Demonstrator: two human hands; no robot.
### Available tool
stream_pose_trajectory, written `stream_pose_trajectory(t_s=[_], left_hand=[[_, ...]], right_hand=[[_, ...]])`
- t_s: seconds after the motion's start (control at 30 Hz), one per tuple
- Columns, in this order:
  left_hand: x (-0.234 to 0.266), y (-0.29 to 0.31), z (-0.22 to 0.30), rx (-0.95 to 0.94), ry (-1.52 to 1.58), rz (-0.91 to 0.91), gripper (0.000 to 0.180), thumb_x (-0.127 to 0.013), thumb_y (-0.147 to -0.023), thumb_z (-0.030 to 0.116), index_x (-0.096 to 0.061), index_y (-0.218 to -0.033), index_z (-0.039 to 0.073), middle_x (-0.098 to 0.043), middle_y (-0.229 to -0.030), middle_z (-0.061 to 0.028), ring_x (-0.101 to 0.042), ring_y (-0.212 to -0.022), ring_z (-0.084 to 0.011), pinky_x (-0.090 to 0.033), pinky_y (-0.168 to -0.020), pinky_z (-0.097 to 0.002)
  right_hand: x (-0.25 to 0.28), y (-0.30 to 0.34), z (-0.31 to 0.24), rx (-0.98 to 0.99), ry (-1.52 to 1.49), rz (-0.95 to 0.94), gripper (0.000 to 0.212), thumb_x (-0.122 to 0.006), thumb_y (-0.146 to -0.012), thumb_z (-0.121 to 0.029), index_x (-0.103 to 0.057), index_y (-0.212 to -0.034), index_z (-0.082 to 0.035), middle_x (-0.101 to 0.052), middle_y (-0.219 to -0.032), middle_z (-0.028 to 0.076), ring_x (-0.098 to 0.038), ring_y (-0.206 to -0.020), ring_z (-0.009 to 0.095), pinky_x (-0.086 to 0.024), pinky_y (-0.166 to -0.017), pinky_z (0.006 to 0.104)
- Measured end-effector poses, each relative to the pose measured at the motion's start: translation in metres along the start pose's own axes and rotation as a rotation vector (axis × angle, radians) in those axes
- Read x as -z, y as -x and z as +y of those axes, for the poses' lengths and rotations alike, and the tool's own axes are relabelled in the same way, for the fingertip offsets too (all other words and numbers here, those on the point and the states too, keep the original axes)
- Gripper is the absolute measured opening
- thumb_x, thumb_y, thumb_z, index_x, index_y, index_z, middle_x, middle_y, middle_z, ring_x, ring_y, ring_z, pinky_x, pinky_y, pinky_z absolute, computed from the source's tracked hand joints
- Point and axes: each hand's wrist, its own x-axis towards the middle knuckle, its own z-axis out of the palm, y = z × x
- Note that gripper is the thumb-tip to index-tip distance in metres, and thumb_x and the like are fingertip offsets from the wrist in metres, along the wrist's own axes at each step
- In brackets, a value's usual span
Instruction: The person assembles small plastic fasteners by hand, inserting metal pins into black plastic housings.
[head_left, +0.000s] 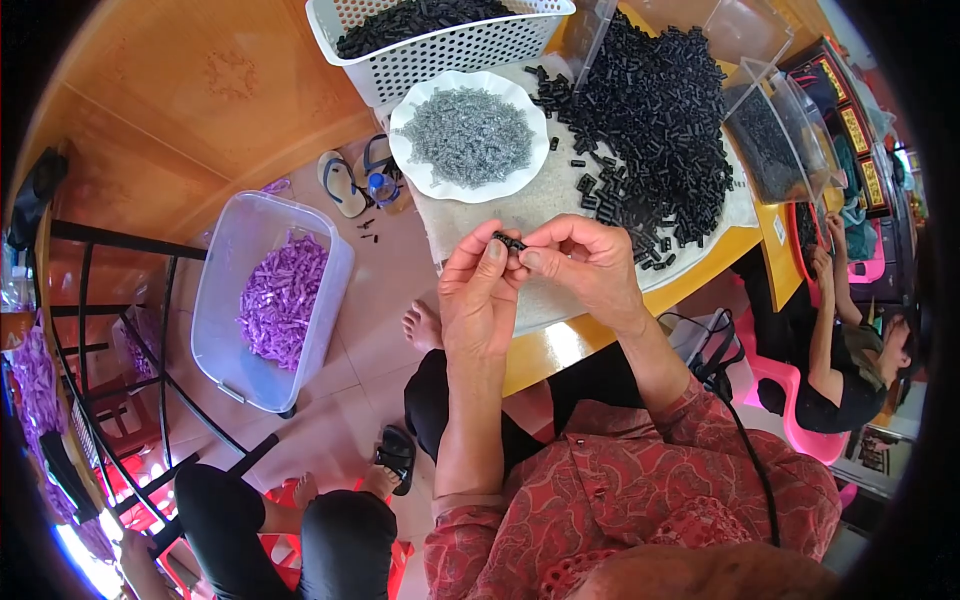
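My left hand pinches a small black plastic piece between thumb and fingers, above the near edge of the cloth-covered table. From the other side my right hand closes its thumb and forefinger on the end of that same piece; whether a smaller part sits between those fingertips I cannot make out. Just beyond the hands stands a white scalloped plate heaped with small clear plastic parts. To the right spreads a large pile of similar black pieces, some lying loose near my right hand.
A white perforated basket of black pieces stands at the back. Clear bins are at the right. On the floor at left is a translucent tub with purple pieces, near a black metal frame. Other people sit nearby.
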Motion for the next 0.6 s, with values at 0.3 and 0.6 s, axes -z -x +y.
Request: stream_pose_trajectory(t_s=[0.3,0.6], left_hand=[[-0.001,-0.001,-0.001,0.000,0.030,-0.011,0.024,-0.058,-0.090,0.002,-0.061,-0.114,0.002,-0.064,-0.102,-0.0112,-0.058,-0.080,-0.0135,-0.049,-0.073,-0.0264],[0.001,-0.001,-0.002,-0.003,0.064,-0.020,0.024,-0.058,-0.090,0.002,-0.061,-0.114,0.002,-0.063,-0.104,-0.0119,-0.059,-0.081,-0.0136,-0.050,-0.074,-0.0268]], right_hand=[[-0.003,0.001,0.011,0.055,-0.061,0.023,0.010,-0.061,-0.088,-0.001,-0.060,-0.096,0.004,-0.067,-0.089,0.008,-0.063,-0.079,0.010,-0.051,-0.073,0.0224],[-0.010,0.002,0.015,0.096,-0.099,0.048,0.008,-0.061,-0.089,-0.001,-0.059,-0.094,0.003,-0.065,-0.089,0.008,-0.063,-0.083,0.011,-0.050,-0.075,0.0221]])
